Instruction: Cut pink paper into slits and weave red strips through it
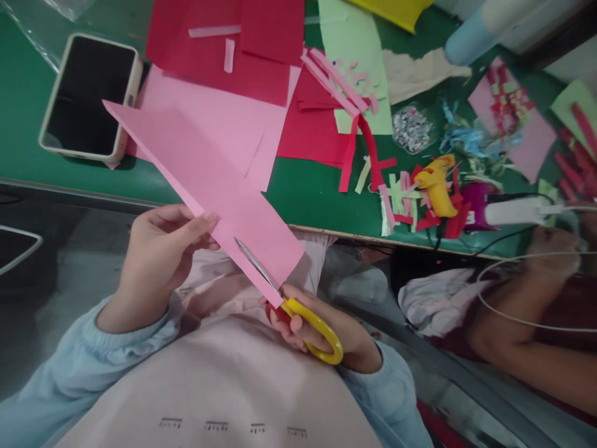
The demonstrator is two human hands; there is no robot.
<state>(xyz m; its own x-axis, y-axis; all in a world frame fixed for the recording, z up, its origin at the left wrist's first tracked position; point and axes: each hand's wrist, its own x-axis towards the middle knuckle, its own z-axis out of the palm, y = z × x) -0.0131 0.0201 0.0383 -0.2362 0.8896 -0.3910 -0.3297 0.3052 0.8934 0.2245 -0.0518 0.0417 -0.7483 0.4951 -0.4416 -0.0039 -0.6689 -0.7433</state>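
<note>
My left hand [161,255] pinches the near long edge of a pink sheet of paper [219,180], thumb on top. The sheet slants from the phone down toward my lap. In my right hand [321,323] is a pair of scissors [321,339] with yellow and red handles, fingers through the loops. One blade lies over the pink paper near its lower corner, parallel to the long edge, and a narrow strip shows along that edge. The other blade is hidden beneath the sheet.
On the green table [18,118] lie a phone [88,96], red sheets [270,31], another pink sheet [186,93], a light green sheet [354,37], and paper strips. A yellow glue gun [438,186] and a tub of small beads [413,127] stand right. A person's arm [522,317] is at far right.
</note>
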